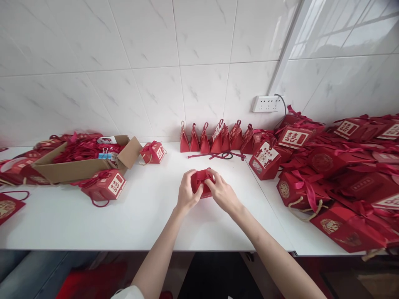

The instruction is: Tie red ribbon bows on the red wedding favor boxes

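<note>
Box [202, 176] is held between your two hands, around the middle of the table [149, 222] front to back – can't tell whether its base touches the top. Left hand [189, 189]: fingers curved over the left side, thumb on the near side, pinching it. Right hand [220, 189]: same hold mirrored, fingers bent over the far right edge, thumb on the near side. Both thumbs point inward, tips near each other but apart. Dark openings show in the box between them.

Beyond it, tent boxes [204, 143] stand upright in a row by the wall [205, 91], loops up. Loose straps [215, 156] lie just in front of them, with a black loop [229, 156] at the straps.

On your left, an open carton [79, 173] holds red ribbons [76, 151] and a blue clip [106, 155]. Small box [152, 153] sits just right of its flap; ribboned box [106, 186] is in front of it.

On your right, a big pile [336, 160] of red boxes – carded box [264, 162] stands at its near-left side. Socket strip [266, 104] is on the wall above.
</note>
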Tool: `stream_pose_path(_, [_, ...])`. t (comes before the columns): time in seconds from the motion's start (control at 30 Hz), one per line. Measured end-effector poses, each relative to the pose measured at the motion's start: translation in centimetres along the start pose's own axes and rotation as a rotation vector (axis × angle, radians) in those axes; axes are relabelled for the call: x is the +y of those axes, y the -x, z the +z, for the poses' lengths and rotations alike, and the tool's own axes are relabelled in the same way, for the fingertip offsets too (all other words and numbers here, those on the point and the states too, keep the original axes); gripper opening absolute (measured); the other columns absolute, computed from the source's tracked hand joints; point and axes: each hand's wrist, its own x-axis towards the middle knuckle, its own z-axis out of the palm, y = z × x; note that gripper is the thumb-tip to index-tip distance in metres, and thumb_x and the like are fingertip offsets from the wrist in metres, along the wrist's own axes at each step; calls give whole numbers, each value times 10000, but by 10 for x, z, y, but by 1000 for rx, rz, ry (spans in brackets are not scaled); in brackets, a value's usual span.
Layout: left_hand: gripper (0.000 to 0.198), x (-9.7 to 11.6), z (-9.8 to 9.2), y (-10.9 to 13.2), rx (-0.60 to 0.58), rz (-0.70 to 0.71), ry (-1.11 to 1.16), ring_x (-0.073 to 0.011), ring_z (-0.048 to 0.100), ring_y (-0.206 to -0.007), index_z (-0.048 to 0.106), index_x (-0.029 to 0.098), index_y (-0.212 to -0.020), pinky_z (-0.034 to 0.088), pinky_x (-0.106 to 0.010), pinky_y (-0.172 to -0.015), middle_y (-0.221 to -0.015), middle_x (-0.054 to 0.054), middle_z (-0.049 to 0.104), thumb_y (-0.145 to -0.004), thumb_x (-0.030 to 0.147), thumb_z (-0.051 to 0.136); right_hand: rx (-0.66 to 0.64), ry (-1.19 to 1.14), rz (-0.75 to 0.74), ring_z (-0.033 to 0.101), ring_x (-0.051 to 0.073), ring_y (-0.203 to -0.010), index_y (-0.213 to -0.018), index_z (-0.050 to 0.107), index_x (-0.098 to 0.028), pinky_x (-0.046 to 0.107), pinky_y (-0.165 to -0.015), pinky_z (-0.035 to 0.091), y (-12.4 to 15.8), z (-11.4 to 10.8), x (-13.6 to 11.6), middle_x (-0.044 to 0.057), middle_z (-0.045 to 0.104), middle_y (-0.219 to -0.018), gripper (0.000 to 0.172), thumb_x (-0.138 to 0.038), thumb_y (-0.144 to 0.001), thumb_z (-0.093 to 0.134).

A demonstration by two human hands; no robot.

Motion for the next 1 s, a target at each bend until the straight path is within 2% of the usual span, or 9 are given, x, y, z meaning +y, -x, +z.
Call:
stream_pose_path(0.1, [404, 0, 2, 4, 84, 58, -9, -237, 506, -1105, 378, 198, -1186, 439, -431, -949, -1168, -115, 489, -804, 283, 477, 33, 40, -7, 537, 258, -977, -1015, 576, -182, 284, -484, 520, 4, 2, -3, 147, 359, -1431, 295, -79, -888, 331])
stream_pose_path(0.23, [421, -4, 8, 9, 170, 204, -51, -260, 471, -1117, 354, 193, -1198, 432, -451, -940, -1169, -133, 431, -812, 313, 473, 79, 54, -20, 449, 299, -1160, -919, 618, -152, 382, -702, 564, 8, 6, -9, 140, 373, -1434, 280, -41, -843, 372])
stream_pose_path(0.37, [471, -13, 16, 12, 171, 331, -116, -281, 453, -1141, 313, 201, -1218, 435, -467, -924, -1200, -150, 392, -801, 328, 491, 39, 69, 62, 395, 341, -1237, -897, 641, -114, 399, -681, 568, 8, 10, -19, 172, 316, -1462, 271, -54, -829, 385])
stream_pose_path(0.5, [523, -21, 14, 10, 95, 289, -118, -312, 417, -1213, 274, 199, -1245, 397, -508, -960, -1258, -175, 370, -789, 338, 491, 31, 67, 104, 436, 370, -1187, -894, 664, -121, 467, -726, 549, 3, 16, -20, 190, 373, -1422, 266, -69, -831, 411])
stream_pose_path(0.63, [869, -26, 2, 7, -115, 297, -103, -381, 291, -1323, 154, 171, -1353, 353, -517, -1011, -1411, -218, 246, -678, 440, 631, 38, 42, 71, 415, 345, -1233, -1030, 655, -124, 451, -842, 529, -6, 19, -12, 190, 414, -1386, 341, -12, -800, 429])
stream_pose_path(0.7, [994, -27, -3, 6, -185, 237, -153, -390, 314, -1318, 83, 171, -1390, 335, -522, -1021, -1423, -219, 272, -637, 413, 685, 26, 34, 24, 351, 338, -1298, -1134, 615, -106, 432, -871, 522, -11, 19, -7, 198, 382, -1411, 408, 3, -794, 416])
stream_pose_path(0.8, [1008, -29, -5, 7, -181, 138, -220, -363, 426, -1255, 56, 194, -1392, 316, -548, -1013, -1368, -208, 390, -627, 295, 704, -24, 59, -17, 287, 356, -1342, -1160, 601, -77, 462, -920, 485, -15, 17, -2, 203, 295, -1465, 417, -7, -800, 403])
stream_pose_path(0.9, [954, -30, -3, 10, -127, 117, -241, -347, 462, -1225, 143, 202, -1351, 332, -543, -1009, -1327, -196, 440, -586, 227, 712, -46, 69, -34, 288, 357, -1345, -1041, 647, -67, 469, -936, 470, -16, 12, 1, 204, 276, -1474, 349, -9, -793, 409])
stream_pose_path(1.0, [874, -29, -3, 12, -62, 137, -181, -329, 462, -1220, 204, 198, -1316, 420, -497, -959, -1300, -185, 448, -601, 235, 704, 7, -4, -21, 358, 319, -1313, -937, 654, -104, 365, -735, 572, -14, 7, 2, 192, 362, -1426, 275, -66, -841, 400])
